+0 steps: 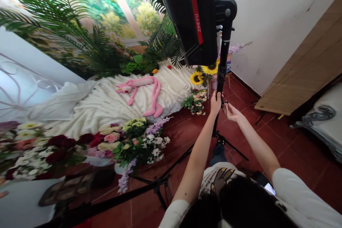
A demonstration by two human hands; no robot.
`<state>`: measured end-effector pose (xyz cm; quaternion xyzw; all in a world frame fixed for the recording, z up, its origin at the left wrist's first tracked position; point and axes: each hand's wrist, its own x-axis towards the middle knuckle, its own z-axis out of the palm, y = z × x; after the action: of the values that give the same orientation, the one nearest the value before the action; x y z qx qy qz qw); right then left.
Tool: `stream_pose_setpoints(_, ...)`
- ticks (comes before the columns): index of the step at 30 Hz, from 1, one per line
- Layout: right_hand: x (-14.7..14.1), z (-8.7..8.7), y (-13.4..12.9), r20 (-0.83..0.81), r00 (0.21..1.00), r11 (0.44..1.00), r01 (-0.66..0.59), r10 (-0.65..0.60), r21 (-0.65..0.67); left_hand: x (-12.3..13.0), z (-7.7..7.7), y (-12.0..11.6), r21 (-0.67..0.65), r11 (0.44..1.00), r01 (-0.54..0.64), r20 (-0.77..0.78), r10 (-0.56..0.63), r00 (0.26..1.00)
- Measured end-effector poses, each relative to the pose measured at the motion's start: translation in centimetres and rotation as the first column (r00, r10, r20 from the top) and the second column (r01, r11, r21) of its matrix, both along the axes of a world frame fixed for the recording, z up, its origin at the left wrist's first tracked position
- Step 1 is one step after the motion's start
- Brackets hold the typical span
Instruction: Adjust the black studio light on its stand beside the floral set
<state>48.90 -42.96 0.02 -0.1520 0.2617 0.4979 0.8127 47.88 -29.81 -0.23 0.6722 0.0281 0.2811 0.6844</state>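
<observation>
A black light stand point(223, 67) rises upright in front of me, with a black studio light point(195, 17) at its top that carries a red "ZHEYU" label. My left hand point(216, 103) is closed around the pole about halfway up. Close by on the right, my right hand point(231, 111) has its fingers pinched at a small black knob point(227, 103) on the stand's side; the fingers partly hide it. The stand's spread legs point(232, 146) rest on the red tiles near my foot.
A pink plush toy point(141, 89) lies on a white draped cloth point(88, 110). Artificial flowers point(109, 140) crowd the left front, and sunflowers point(197, 77) stand behind the pole. Another black tripod point(157, 183) is at lower left. A brown panel point(301, 64) leans at right.
</observation>
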Motion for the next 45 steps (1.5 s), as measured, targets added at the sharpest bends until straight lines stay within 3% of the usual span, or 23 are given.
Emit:
stream_pose_setpoints(9, 1.7, -1.4, -0.8, 0.086, 0.992, 0.996, -0.094, 0.093, 0.001, 0.4, -0.2, -0.1, 0.002, 1.000, -0.028, 0.004, 0.028, 1.000)
stream_pose_setpoints(15, 1.9, -1.7, -1.1, 0.030, 0.993, 0.990, -0.117, 0.115, 0.074, 0.6, -0.4, -0.2, 0.005, 0.999, -0.031, -0.010, 0.031, 0.999)
stream_pose_setpoints(18, 1.8, -1.2, -0.8, 0.060, 0.994, 0.996, -0.092, 0.091, 0.003, 0.7, -0.5, -0.1, 0.012, 0.999, -0.032, 0.003, 0.032, 0.999)
stream_pose_setpoints(22, 2.3, -0.5, -0.1, 0.315, 0.940, 0.969, -0.052, 0.129, -0.243, 0.8, -0.6, 0.0, 0.027, 0.999, -0.034, -0.002, 0.034, 0.999)
stream_pose_setpoints(25, 2.5, 0.0, 0.1, 0.578, 0.777, 0.891, 0.051, 0.249, -0.452, 0.8, -0.7, 0.1, 0.023, 0.999, -0.024, 0.017, 0.023, 1.000)
stream_pose_setpoints(26, 2.3, 0.1, 0.0, 0.672, 0.680, 0.856, 0.127, 0.293, -0.502, 0.8, -0.7, 0.1, 0.022, 0.999, -0.024, 0.021, 0.023, 1.000)
stream_pose_setpoints(28, 1.5, 0.3, -0.2, 0.817, 0.408, 0.757, 0.351, 0.407, -0.552, 0.7, -0.7, 0.1, 0.026, 0.999, -0.026, 0.020, 0.026, 0.999)
stream_pose_setpoints(31, -0.1, 0.3, -0.4, 0.779, 0.005, 0.563, 0.688, 0.627, -0.458, 0.6, -0.7, 0.2, 0.038, 0.999, -0.025, 0.010, 0.025, 1.000)
stream_pose_setpoints(34, -1.6, -0.4, -0.4, 0.639, -0.178, 0.466, 0.826, 0.749, -0.316, 0.5, -0.5, 0.1, 0.026, 1.000, -0.014, 0.004, 0.014, 1.000)
stream_pose_setpoints(37, -2.9, -1.5, -0.5, 0.573, -0.293, 0.474, 0.859, 0.765, -0.193, 0.3, -0.3, 0.1, -0.003, 1.000, -0.006, 0.015, 0.006, 1.000)
stream_pose_setpoints(42, -5.0, -2.4, -0.9, 0.461, -0.513, 0.617, 0.781, 0.724, -0.100, 0.1, -0.3, 0.0, 0.001, 1.000, -0.010, 0.010, 0.010, 1.000)
stream_pose_setpoints(43, -5.2, -2.0, -0.7, 0.471, -0.519, 0.616, 0.785, 0.714, -0.069, 0.1, -0.4, 0.1, 0.004, 1.000, -0.007, 0.006, 0.007, 1.000)
stream_pose_setpoints(45, -5.1, -0.4, -0.1, 0.541, -0.482, 0.558, 0.830, 0.689, 0.029, 0.3, -0.7, 0.1, 0.003, 1.000, -0.004, 0.007, 0.004, 1.000)
